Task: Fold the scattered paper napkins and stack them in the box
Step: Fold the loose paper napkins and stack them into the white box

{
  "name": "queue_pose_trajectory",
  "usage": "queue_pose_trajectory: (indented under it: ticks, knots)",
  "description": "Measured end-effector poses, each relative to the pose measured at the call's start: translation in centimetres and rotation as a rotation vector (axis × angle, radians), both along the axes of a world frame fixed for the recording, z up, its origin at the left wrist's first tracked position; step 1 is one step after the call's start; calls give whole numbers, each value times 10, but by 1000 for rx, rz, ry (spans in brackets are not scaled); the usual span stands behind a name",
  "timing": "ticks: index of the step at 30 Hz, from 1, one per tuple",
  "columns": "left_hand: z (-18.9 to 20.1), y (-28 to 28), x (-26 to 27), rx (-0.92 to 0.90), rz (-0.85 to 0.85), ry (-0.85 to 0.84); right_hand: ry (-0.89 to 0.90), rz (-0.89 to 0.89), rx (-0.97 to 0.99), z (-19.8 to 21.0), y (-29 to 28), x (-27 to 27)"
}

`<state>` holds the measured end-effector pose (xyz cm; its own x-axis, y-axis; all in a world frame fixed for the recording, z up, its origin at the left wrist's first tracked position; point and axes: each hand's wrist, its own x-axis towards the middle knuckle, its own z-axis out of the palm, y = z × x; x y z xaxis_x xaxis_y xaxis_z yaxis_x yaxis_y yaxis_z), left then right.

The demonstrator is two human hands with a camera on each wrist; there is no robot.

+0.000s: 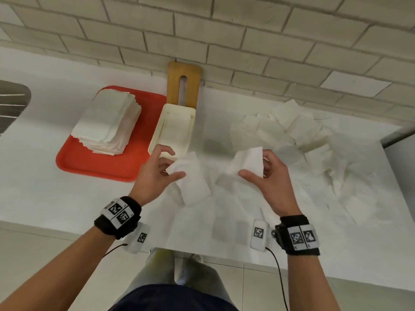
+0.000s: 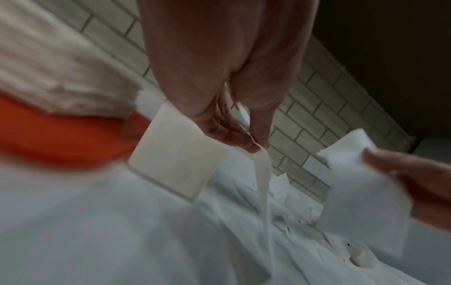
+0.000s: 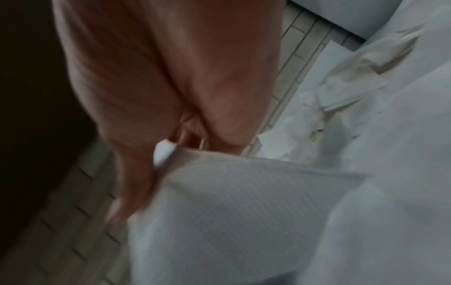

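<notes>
My left hand (image 1: 174,164) pinches the top edge of a white paper napkin (image 1: 193,187), which hangs down above the counter just in front of the box. In the left wrist view its fingertips (image 2: 244,142) nip that napkin (image 2: 263,183) edge-on. My right hand (image 1: 253,164) holds a second napkin (image 1: 249,161) upright between thumb and fingers; it appears blurred in the right wrist view (image 3: 231,212). The open cream box (image 1: 157,133) stands beyond my left hand. Several loose napkins (image 1: 303,140) lie scattered to the right.
A red tray (image 1: 94,167) at the left carries a tall stack of folded napkins (image 1: 107,122). A wooden lid with a slot (image 1: 173,86) lies behind the box against the tiled wall (image 1: 224,30). The white counter's front edge (image 1: 67,230) runs below my wrists.
</notes>
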<state>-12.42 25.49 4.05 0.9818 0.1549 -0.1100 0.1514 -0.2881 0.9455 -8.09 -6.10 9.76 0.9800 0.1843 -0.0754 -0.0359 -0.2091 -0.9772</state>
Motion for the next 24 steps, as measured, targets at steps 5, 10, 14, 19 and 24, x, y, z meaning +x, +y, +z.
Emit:
queue_pose_trajectory:
  ticks: [5, 10, 14, 19, 24]
  knots:
    - [61, -10, 11, 97, -167, -196, -40, 173, 145, 39, 24, -18]
    - [107, -29, 9, 19, -152, -297, -158, 21, 122, 5, 71, -23]
    - [118, -28, 12, 114, -174, -330, -86, -92, 343, 2, 98, -27]
    - [122, -17, 16, 224, -183, -355, -80, -186, 418, 22, 114, -19]
    - [124, -1, 23, 231, -149, -371, -134, -235, 381, 25, 133, -10]
